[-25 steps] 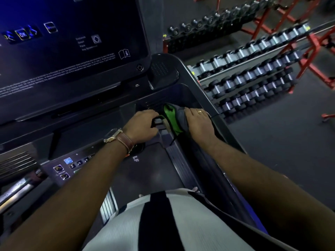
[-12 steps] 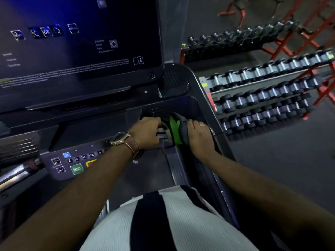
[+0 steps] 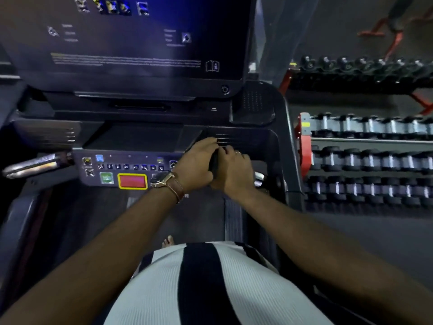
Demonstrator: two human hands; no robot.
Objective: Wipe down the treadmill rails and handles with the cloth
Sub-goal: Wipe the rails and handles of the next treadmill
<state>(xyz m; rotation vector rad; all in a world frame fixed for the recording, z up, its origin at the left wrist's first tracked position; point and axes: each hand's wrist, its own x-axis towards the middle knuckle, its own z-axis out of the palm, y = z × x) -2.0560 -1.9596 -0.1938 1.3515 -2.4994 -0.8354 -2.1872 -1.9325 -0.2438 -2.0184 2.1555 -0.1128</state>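
Both my hands meet on the right inner handle of the treadmill, just below the console vents. My left hand (image 3: 195,165), with a watch on its wrist, curls over the handle from the left. My right hand (image 3: 235,171), wearing a ring, curls in from the right and touches the left hand. Between them only a dark strip of the cloth (image 3: 213,161) shows, and its green side is hidden. A silver end of the handle (image 3: 258,178) pokes out to the right of my right hand. The dark right rail (image 3: 289,146) runs along the outside.
The control panel (image 3: 93,167) with a red stop button (image 3: 132,181) lies left of my hands, under the big screen (image 3: 117,43). A silver left handle (image 3: 30,164) sticks out at far left. Dumbbell racks (image 3: 375,160) stand beyond the right rail. The belt (image 3: 187,219) is below.
My hands have closed together until they touch. The green fold of the cloth, visible before, is now covered. The view has swung so the control panel and red button show.
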